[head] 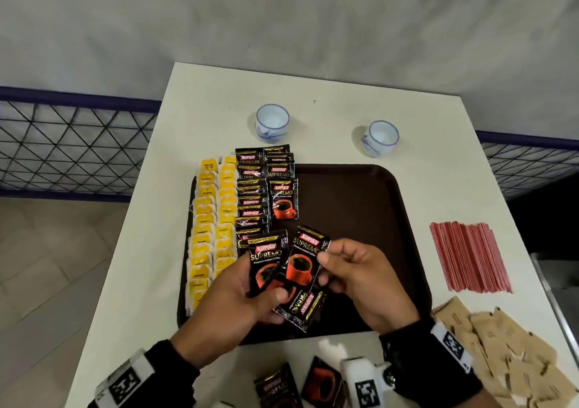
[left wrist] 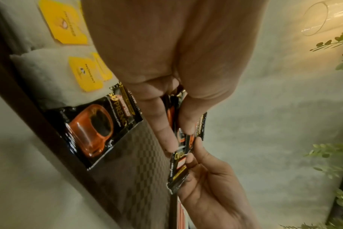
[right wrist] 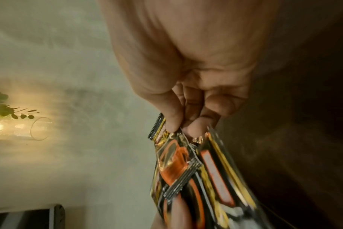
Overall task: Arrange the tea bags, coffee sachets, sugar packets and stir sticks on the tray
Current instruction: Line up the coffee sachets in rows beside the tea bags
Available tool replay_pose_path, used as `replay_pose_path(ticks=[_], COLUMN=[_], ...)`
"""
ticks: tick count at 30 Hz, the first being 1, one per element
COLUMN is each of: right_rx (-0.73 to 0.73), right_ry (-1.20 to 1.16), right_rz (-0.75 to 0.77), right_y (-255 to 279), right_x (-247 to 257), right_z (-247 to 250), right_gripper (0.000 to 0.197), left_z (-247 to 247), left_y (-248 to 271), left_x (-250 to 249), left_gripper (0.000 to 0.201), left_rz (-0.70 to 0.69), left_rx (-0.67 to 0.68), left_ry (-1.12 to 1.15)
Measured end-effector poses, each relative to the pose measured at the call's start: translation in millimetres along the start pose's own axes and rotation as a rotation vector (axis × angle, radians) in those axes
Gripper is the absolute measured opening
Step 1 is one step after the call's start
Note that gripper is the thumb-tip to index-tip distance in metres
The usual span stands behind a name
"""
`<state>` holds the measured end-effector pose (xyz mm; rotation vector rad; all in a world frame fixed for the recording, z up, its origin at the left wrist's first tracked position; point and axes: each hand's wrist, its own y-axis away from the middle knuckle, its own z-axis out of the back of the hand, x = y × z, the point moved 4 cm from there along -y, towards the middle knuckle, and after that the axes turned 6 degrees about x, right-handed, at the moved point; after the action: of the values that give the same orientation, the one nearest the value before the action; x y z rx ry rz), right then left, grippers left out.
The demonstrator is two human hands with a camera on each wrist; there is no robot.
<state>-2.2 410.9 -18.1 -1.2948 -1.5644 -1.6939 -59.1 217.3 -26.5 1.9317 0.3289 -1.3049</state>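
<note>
White tabletop (head: 329, 94) carries the brown tray (head: 360, 194), over whose near edge the left hand (head: 238, 291) grips a fan of coffee sachets (head: 269, 257) while the right hand (head: 360, 279) pinches one sachet (head: 308, 251); the coffee step appears under way, and the next move likely calls for laying it beside the rows at the tray's left.

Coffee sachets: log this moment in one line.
left hand: holds coffee sachets | right hand: pinches one sachet | tray: tea bags, sachets placed | stir sticks: off tray
</note>
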Motion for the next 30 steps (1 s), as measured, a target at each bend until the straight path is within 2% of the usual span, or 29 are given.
replay_pose_path(ticks=[2, 5, 9, 14, 30], right_rx=[-0.072, -0.147, -0.144, -0.131, -0.13], right_ry=[-0.016, 0.084, 0.284, 0.418, 0.523], right_rz=[0.01, 0.041, 0.061, 0.05, 0.015], right_y=[-13.4, -42.0, -78.2, -109.8, -130.7], right_x=[11.2, 27.6, 36.1, 34.1, 22.2], right_z=[10.5, 28.5, 31.6, 18.5, -0.5], right_gripper=[0.022, 0.013, 0.016, 0.022, 0.018], left_z=[7.2, 21.0, 33.5, 36.9, 32.9], left_y=[0.2, 3.0, 9.3, 12.3, 18.9], left_x=[0.3, 1.4, 3.5, 11.0, 17.8], left_gripper=[0.047, 0.044, 0.043, 0.044, 0.045], left_rz=[0.011, 0.016, 0.046, 0.099, 0.169], left_rx=[-0.02, -0.019, -0.03, -0.051, -0.059], left_ry=[-0.016, -0.03, -0.048, -0.04, -0.069])
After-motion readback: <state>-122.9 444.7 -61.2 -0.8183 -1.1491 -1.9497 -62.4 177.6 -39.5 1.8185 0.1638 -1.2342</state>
